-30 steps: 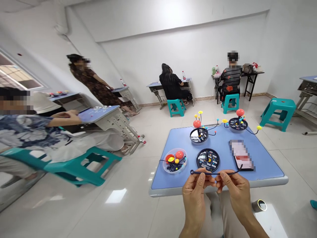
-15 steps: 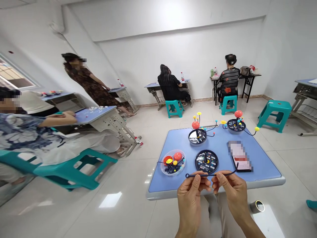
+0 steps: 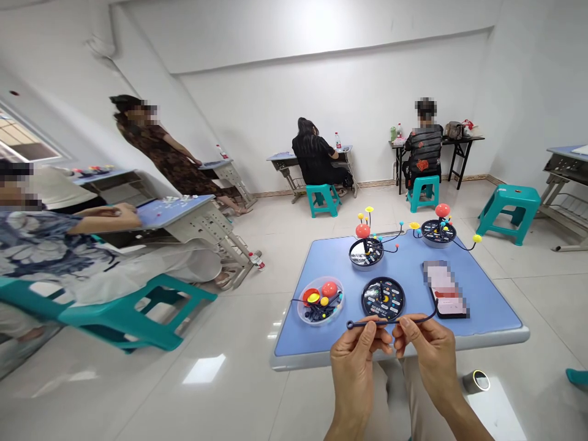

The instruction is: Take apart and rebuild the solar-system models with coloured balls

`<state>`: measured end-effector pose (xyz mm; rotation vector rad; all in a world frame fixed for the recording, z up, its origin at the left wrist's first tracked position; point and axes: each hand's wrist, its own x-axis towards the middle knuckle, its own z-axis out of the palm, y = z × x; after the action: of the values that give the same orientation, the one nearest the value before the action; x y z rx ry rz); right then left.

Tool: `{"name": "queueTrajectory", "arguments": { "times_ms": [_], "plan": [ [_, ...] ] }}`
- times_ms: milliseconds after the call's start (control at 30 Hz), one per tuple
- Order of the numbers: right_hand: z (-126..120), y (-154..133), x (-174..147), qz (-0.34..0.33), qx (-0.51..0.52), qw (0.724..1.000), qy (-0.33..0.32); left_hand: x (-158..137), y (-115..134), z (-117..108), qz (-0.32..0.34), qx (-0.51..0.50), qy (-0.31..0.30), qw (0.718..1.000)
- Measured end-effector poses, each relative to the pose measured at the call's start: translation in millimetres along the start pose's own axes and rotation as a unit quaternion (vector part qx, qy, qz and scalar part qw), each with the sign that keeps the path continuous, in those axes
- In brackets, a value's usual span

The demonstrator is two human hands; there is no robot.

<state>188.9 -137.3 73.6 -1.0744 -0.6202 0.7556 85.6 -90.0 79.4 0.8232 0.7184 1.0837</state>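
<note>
Since a second ago, the rod (image 3: 388, 323) has slid slightly left in my view against the phone (image 3: 444, 288), its curved tip now crossing the phone's left edge instead of the lower screen. Before me spreads the blue desk (image 3: 489, 306). Above its near edge, my left hand (image 3: 354, 356) pinches the rod near the ringed end, thumb against fingers; my right hand (image 3: 430, 352) pinches it toward the curved end, fingertips just apart from the left's. Across the desk stand one model (image 3: 366, 252) and, to its right, a second model (image 3: 438, 233). The phone lies at right. At left, the bowl (image 3: 300, 309) holds dark parts and coloured balls, with the base (image 3: 383, 300) just beside it, right behind the rod.
</note>
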Motion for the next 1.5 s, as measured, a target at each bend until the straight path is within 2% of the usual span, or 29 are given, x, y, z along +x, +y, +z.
{"name": "queueTrajectory", "arguments": {
  "times_ms": [100,467,767,833,967,1067,1233,1300,1500],
  "plan": [
    [1,4,1,0.011,0.008,1.0,-0.001,2,-1,-1,-0.006,-0.008,-0.009,1.0],
    [8,29,10,0.064,0.043,0.997,0.028,20,-25,-5,-0.006,-0.046,0.018,0.999],
    [-6,31,26,0.073,0.013,0.997,0.005,31,-33,-2,-0.023,-0.042,-0.005,0.999],
    [-9,31,28,0.068,0.015,0.998,0.01,31,-34,-5,-0.018,-0.033,0.011,0.999],
    [-17,33,33,0.069,0.017,0.997,0.027,35,-31,-14,0.034,0.029,0.072,0.996],
    [-20,33,39,0.068,0.024,0.997,0.036,43,-25,-19,0.091,0.132,0.047,0.986],
    [-16,29,58,0.059,0.058,0.994,0.07,71,-15,-15,0.203,0.303,-0.006,0.931],
    [-14,28,66,0.055,0.075,0.993,0.078,82,-15,-13,0.211,0.322,-0.017,0.923],
    [-14,37,84,0.06,0.073,0.99,0.104,99,-22,-10,0.187,0.339,-0.033,0.922]
  ]
}}
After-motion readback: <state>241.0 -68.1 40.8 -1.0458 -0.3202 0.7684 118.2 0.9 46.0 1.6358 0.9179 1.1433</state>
